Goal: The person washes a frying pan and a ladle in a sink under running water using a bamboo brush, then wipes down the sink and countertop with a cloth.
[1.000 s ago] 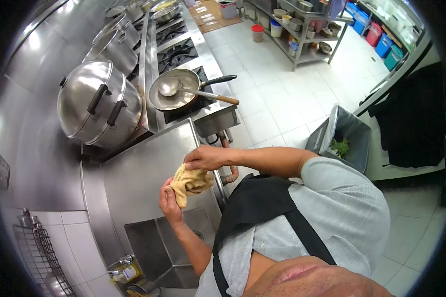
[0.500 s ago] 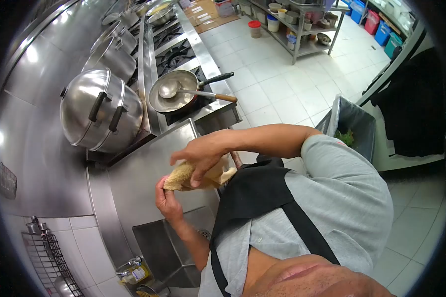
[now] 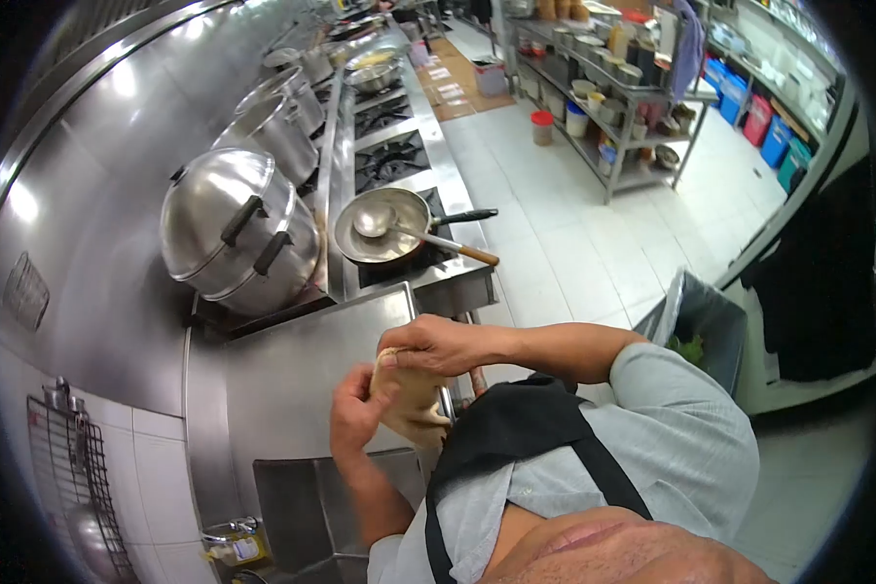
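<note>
A tan cloth hangs bunched between my two hands, in front of the black apron. My right hand has its fingers closed on the upper edge, the thumb lying on the fabric. My left hand pinches the near left side, its fingers bent around the cloth. The lower end of the cloth falls in folds close to the apron. Beneath my hands is a steel counter, with a steel sink nearer to me.
A frying pan with a ladle resting in it sits on the stove. Large lidded steamer pot stands left of it. Lined bin is at my right. A shelf rack stands across the tiled floor.
The cloth has turned from lying sideways to hanging down. My right hand has shifted from over its middle to its upper edge. The view has tilted up, showing more stove.
</note>
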Motion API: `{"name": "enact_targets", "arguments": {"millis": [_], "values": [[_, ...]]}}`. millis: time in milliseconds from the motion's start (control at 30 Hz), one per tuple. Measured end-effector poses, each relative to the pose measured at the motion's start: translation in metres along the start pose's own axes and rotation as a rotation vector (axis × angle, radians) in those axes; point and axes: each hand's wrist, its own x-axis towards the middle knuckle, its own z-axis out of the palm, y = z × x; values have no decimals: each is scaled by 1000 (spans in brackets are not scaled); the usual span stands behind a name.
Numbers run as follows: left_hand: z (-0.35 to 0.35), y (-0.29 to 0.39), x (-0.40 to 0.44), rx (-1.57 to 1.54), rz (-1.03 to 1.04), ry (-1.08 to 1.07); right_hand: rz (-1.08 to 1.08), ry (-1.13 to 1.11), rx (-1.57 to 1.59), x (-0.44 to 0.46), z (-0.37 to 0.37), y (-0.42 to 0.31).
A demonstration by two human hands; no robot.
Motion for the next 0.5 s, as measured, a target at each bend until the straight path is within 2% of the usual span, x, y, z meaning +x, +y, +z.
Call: {"name": "enact_targets", "arguments": {"millis": [67,167,267,367,400,433,467,500], "values": [[-6,5,-10,-94,-188,-289,8,35,9,2,-12,-10],[-10,-30,-18,21,-473,-440,46,126,143,-3,-37,-26],[-33,-105,-21,43,-528,-444,65,214,144,-8,-66,-12],[-21,-129,-32,-617,-322,-151,159,284,91,-11,-59,-2],[-10,-124,-31,-809,-303,-149,177,304,63,-13,-48,5],[6,-95,-24,-999,-283,-146,237,224,-138,-17,-26,19],[13,-78,-21,-1188,-258,-141,283,-4,-160,-20,-1,12],[12,-116,-11,-1241,-255,-128,326,-232,-180,-25,22,6]]}}
